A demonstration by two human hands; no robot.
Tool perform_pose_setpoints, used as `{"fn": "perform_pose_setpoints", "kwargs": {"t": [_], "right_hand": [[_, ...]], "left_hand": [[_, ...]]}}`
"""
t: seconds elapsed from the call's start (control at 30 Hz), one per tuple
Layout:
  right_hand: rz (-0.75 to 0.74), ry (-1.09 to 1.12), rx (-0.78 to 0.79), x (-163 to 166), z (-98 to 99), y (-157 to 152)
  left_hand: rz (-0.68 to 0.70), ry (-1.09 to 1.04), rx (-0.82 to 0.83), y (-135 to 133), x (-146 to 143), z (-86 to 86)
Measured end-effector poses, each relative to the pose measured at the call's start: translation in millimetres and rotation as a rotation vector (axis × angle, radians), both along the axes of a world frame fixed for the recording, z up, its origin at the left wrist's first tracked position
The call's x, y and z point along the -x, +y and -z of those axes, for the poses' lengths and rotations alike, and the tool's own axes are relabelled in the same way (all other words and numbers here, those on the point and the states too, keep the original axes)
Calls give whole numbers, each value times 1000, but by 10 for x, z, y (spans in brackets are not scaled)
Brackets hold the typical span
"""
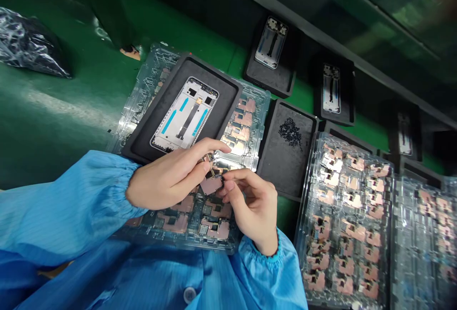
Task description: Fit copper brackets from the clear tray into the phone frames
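A small phone circuit board (211,185) with a copper-pink face is held between my two hands. My left hand (178,176) has its thumb and fingers closed on the board's upper end. At the board's right edge, my right hand (252,200) pinches with thumb and forefinger; whether a tiny part sits in that pinch is too small to tell. Beneath the hands lies a clear plastic tray (171,238) of similar boards. On it rests a black foam tray (143,129) with an open phone frame (185,115) showing blue strips and a dark ribbon cable.
Right of me, a black tray (289,172) holds a pile of tiny black parts (290,132). Farther right stand more clear board trays (310,234). Phone frames (272,43) in black trays line the back. A black plastic bag (30,43) lies on the green surface at left.
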State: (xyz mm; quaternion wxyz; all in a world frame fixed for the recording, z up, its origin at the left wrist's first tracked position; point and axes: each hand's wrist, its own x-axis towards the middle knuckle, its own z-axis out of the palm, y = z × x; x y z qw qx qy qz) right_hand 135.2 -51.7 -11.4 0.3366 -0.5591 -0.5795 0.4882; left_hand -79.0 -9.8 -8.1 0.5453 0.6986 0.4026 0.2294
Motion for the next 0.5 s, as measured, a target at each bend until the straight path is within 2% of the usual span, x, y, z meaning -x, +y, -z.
{"fn": "perform_pose_setpoints", "kwargs": {"t": [0.3, 0.5], "right_hand": [[-3, -64, -13, 28, -24, 20], [8, -103, -76, 74, -42, 13]], "left_hand": [[27, 43, -15, 7, -17, 18], [41, 20, -27, 1, -12, 2]]}}
